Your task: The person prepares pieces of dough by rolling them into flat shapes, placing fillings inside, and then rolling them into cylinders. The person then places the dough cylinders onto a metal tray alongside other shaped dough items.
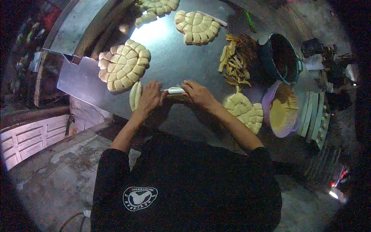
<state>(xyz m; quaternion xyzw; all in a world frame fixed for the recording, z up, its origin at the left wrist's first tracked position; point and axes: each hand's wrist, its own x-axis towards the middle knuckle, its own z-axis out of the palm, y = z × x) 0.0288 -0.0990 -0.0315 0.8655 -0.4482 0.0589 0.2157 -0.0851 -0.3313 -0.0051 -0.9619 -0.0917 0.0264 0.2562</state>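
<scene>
A short white rolling pin (176, 91) lies crosswise on the metal table in front of me. My left hand (150, 96) is closed over its left end and my right hand (197, 94) over its right end. A bit of pale dough shows by the pin, mostly hidden by the pin and my hands. Two long pale dough rolls (135, 95) lie just left of my left hand. A cluster of cut dough pieces (243, 110) rests beside my right forearm.
More dough clusters sit at the left (125, 65) and back (196, 27). Yellow strips (234, 63) lie piled at the right, near a dark bucket (280, 58) and a purple basin (268, 102) holding a yellow-brown mass. The metal table's (83, 79) left edge is in view.
</scene>
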